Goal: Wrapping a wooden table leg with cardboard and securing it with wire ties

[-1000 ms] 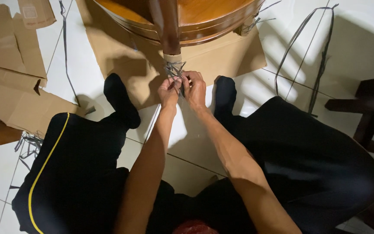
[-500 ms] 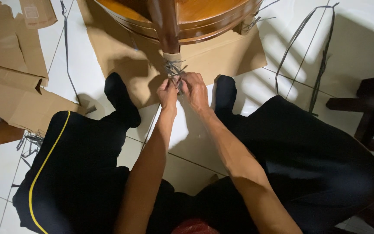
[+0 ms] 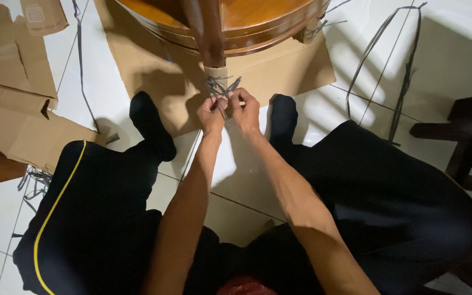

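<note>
Loose cardboard (image 3: 12,104): flat brown sheets on the white tiled floor (image 3: 454,49) at far left, well apart from the hands.
Left hand (image 3: 212,113): clenched on thin grey strands of the strap tangle, fingertips pinched just below the wooden leg.
Strap tangle (image 3: 219,86): a knot of narrow grey plastic banding at the foot of the dark wooden leg (image 3: 210,38), over a paper-wrapped end, above the cardboard sheet (image 3: 279,71) under the furniture.
Handling, as a judgement: light, thin, springy and fairly slick; stiff enough to kink rather than drape, edges likely sharp. Best gripped close to the knot, one strand per hand.
Right hand (image 3: 245,109): closed on strands of the same tangle, touching the left hand.
Spare straps (image 3: 394,65): long dark loops lying on the floor at right, untouched.
</note>
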